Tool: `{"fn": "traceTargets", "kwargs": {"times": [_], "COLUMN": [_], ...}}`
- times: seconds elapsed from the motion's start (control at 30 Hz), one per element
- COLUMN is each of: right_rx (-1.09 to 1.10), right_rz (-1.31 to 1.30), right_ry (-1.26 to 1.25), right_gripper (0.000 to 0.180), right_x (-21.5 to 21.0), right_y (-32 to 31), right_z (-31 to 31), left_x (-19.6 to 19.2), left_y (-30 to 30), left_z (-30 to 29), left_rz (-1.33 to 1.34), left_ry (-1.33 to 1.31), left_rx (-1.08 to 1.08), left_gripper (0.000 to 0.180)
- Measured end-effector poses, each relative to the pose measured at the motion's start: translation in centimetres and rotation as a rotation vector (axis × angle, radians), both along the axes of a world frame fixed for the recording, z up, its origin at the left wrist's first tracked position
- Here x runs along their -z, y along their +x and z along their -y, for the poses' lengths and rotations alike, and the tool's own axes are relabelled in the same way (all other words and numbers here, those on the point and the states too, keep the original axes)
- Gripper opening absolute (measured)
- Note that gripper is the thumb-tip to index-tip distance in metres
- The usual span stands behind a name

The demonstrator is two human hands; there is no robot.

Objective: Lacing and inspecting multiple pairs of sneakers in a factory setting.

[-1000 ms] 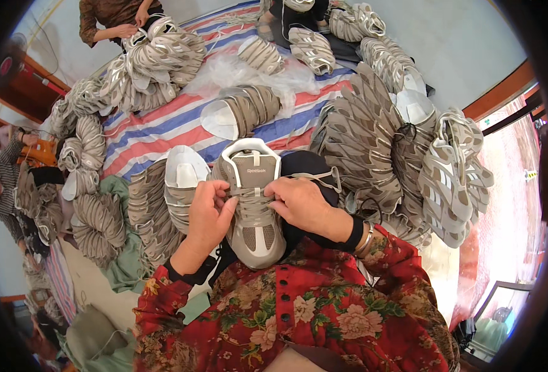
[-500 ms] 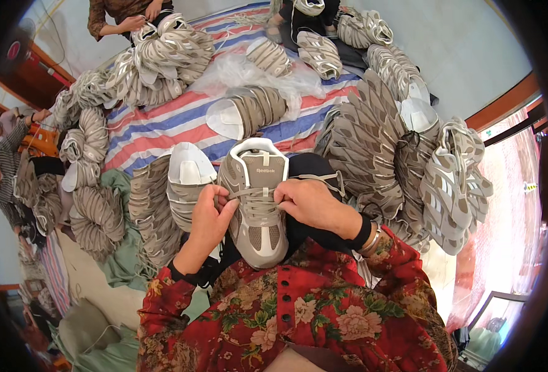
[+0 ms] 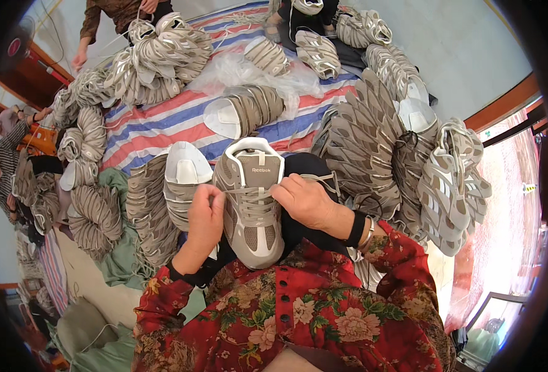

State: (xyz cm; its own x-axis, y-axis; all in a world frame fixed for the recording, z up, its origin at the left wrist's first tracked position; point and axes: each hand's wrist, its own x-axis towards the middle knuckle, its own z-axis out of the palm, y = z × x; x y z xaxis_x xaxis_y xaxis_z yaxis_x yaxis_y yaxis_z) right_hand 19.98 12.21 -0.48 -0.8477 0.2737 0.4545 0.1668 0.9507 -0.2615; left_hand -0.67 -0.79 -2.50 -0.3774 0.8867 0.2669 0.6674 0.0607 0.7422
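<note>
Laces (image 3: 259, 211) cross the gray-brown shoe (image 3: 260, 237) on your lap, toe toward you, by the near edge of the striped sheet (image 3: 156, 133). Your left hand (image 3: 204, 214) pinches a strand beside its collar; your right hand (image 3: 305, 201) grips another opposite.

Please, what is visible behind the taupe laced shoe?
Behind the taupe laced shoe, a red, white and blue striped sheet carries a curved stack of taupe and white shoe uppers. What the shoe itself covers cannot be seen.
</note>
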Motion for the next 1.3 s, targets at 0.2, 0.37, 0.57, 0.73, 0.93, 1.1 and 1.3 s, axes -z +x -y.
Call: {"fn": "traceTargets", "kwargs": {"times": [0.2,0.37,0.57,0.73,0.93,1.1,1.3], "right_rx": [0.065,0.103,0.138,0.001,0.133,-0.07,0.046], "right_rz": [0.003,0.094,-0.274,-0.037,-0.043,0.059,0.147], "right_ry": [0.133,0.181,-0.054,-0.083,0.286,0.177,-0.358], "right_gripper": [0.015,0.011,0.014,0.022,0.028,0.013,0.013], "right_x": [0.7,1.8,0.8,-0.9,-1.5,1.7,-0.1], "right_y": [-0.4,0.1,0.5,-1.4,-4.0,-6.9,-6.9], "right_z": [0.5,2.6,1.3,0.4,0.3,2.9,1.2], "left_x": [-5.5,-8.0,-4.3,-5.3,-4.2,-4.4,-5.3], "left_y": [-1.4,-2.0,-4.6,-0.1,0.2,-1.5,-2.2], "left_z": [-1.6,-2.6,-2.2,-3.2,-4.3,-3.1,-6.1], "left_rz": [1.085,1.244,0.57,0.19,-0.318,-0.341,-0.503], "left_ry": [-0.135,0.115,0.055,0.126,0.119,0.245,0.161], "left_rx": [-0.036,-0.128,-0.12,0.076,0.349,0.225,0.656], "left_gripper": [0.011,0.008,0.017,0.023,0.038,0.031,0.018]}}
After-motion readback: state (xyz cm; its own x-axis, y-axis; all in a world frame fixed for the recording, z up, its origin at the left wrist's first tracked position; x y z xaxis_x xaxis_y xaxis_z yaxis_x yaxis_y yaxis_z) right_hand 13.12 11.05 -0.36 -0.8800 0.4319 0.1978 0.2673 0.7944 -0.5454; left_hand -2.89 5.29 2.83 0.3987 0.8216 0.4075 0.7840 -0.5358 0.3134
